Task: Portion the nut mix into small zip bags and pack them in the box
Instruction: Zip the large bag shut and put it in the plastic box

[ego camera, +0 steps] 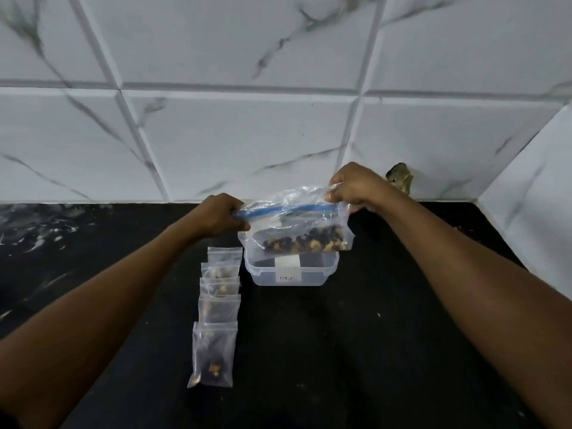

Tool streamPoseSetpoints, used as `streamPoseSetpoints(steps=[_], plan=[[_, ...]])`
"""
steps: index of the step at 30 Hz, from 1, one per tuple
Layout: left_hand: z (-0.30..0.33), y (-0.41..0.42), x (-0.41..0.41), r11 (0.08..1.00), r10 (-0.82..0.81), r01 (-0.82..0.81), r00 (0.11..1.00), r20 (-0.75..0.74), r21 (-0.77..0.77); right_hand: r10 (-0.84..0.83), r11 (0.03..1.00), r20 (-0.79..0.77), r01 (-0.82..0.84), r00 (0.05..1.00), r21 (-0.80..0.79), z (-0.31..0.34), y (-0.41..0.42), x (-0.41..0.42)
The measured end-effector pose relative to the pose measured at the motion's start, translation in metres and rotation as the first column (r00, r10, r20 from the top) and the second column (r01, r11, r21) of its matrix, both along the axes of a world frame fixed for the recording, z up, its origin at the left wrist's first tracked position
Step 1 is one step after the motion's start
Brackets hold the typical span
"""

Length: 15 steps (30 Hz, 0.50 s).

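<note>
Large zip bag (294, 224) of nut mix (305, 242): I hold it above the clear plastic box (291, 270), my left hand (221, 216) pinching the left end of its blue seal, my right hand (353, 187) gripping the right top corner. Box: on the black bench (356, 335), near its back edge. Small zip bags (216, 317): five, filled, overlapping in a row just left of the box.
</note>
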<state>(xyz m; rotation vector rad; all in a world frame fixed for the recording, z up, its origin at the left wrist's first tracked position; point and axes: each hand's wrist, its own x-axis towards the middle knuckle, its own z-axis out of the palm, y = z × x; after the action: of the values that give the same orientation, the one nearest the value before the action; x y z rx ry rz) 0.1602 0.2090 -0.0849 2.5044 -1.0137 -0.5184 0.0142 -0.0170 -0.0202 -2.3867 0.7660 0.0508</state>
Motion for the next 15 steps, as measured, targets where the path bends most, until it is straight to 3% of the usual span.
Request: streamPoseSetpoints(steps=[6,9,11,13,15], plan=[[-0.016,-0.004,0.006,0.998,-0.042,0.039,0.997,0.068,0.040,-0.137,0.976,0.062,0.124,0.989,0.177,-0.056,-0.009,0.006],[-0.018,-0.008,0.005,0.996,-0.085,0.080,0.989,0.119,0.044,-0.100,0.965,0.091,0.075,0.991,0.250,-0.069,-0.012,-0.003],[-0.018,-0.010,0.005,0.992,-0.117,0.109,0.982,0.150,0.065,0.020,0.946,0.058,-0.038,0.998,0.322,-0.068,-0.012,-0.011],[-0.018,-0.011,0.007,0.988,-0.139,0.124,0.974,0.178,0.096,0.220,0.955,-0.043,-0.207,0.974,0.212,-0.065,-0.011,-0.014],[-0.019,-0.012,0.008,0.985,-0.149,0.129,0.969,0.195,0.113,0.312,0.948,-0.169,-0.317,0.935,-0.001,-0.069,-0.007,-0.014]])
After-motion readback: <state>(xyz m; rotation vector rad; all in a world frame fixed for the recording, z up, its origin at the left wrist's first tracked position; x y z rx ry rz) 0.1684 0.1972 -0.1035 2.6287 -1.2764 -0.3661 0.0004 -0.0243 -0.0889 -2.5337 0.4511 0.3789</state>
